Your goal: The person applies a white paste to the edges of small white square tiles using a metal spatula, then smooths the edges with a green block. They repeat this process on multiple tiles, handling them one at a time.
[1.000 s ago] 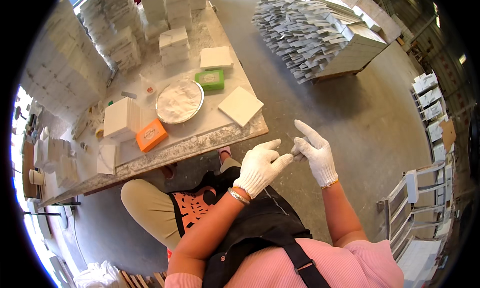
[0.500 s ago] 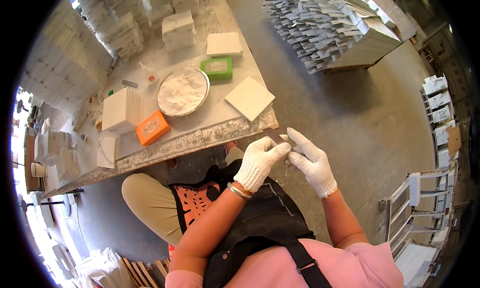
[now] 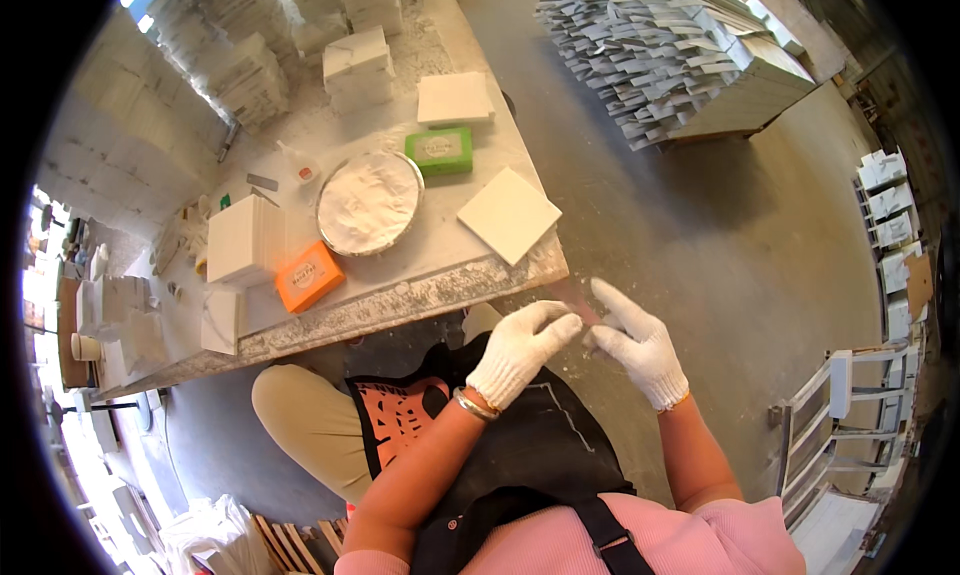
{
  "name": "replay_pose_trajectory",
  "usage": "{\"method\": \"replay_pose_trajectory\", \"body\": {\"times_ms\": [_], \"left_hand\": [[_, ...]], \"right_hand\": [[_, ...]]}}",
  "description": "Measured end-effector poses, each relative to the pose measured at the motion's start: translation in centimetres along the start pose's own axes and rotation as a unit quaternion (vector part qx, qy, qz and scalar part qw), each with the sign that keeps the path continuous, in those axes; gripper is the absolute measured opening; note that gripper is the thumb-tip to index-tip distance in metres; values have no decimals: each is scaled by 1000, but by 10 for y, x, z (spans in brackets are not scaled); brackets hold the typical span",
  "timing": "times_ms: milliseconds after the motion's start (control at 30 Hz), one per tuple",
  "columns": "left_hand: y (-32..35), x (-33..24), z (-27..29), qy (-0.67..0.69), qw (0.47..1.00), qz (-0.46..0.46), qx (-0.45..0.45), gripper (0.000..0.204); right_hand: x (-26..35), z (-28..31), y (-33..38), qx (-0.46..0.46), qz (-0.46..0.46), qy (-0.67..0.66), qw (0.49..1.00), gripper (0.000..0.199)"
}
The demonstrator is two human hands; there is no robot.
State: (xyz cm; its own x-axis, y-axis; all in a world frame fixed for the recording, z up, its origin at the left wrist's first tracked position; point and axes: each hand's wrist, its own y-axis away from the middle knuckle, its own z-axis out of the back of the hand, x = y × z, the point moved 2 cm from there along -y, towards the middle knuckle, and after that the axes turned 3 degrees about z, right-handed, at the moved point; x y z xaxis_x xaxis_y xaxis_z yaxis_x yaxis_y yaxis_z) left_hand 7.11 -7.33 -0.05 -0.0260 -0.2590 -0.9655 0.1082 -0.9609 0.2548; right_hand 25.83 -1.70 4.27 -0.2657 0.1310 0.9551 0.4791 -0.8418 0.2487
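In front of my lap, beside the table corner, both hands wear white knit gloves. My left hand (image 3: 525, 350) has thumb and fingers closed on a thin, flat scraper blade (image 3: 572, 295), which is smeared by motion. Close beside it, my right hand (image 3: 640, 347) has its index finger stretched out and its thumb apart, near the blade's lower end. Its other fingers are partly hidden. A square white tile (image 3: 510, 216) lies at the table corner just beyond my hands.
On the dusty table (image 3: 400, 293) are a round pan of white powder (image 3: 370, 203), a green box (image 3: 440, 151), an orange box (image 3: 309, 277), a small bottle (image 3: 300, 165) and tile stacks (image 3: 240, 240). A loaded pallet (image 3: 730, 100) stands beyond; a metal rack (image 3: 835, 405) is at right.
My right hand has moved slightly right, and its fingers have spread further from the left hand. The blade has shifted between them. The whole view has tilted a little.
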Motion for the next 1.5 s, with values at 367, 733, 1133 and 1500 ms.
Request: {"method": "replay_pose_trajectory", "body": {"times_ms": [367, 733, 1133, 1500], "left_hand": [[-65, -48, 48, -481, 839, -169, -189, 82], [-86, -64, 53, -491, 850, -89, -170, 82], [54, 32, 84, 614, 774, 122, 95, 113], [90, 49, 110, 595, 799, 26, 80, 81]], "right_hand": [[-38, 31, -23, -100, -71, -39, 992, 47], [-18, 50, -37, -153, -4, -35, 988, 24], [107, -87, -156, 82, 294, 177, 936, 21], [109, -134, -199, 60, 316, 412, 852, 30]]}}
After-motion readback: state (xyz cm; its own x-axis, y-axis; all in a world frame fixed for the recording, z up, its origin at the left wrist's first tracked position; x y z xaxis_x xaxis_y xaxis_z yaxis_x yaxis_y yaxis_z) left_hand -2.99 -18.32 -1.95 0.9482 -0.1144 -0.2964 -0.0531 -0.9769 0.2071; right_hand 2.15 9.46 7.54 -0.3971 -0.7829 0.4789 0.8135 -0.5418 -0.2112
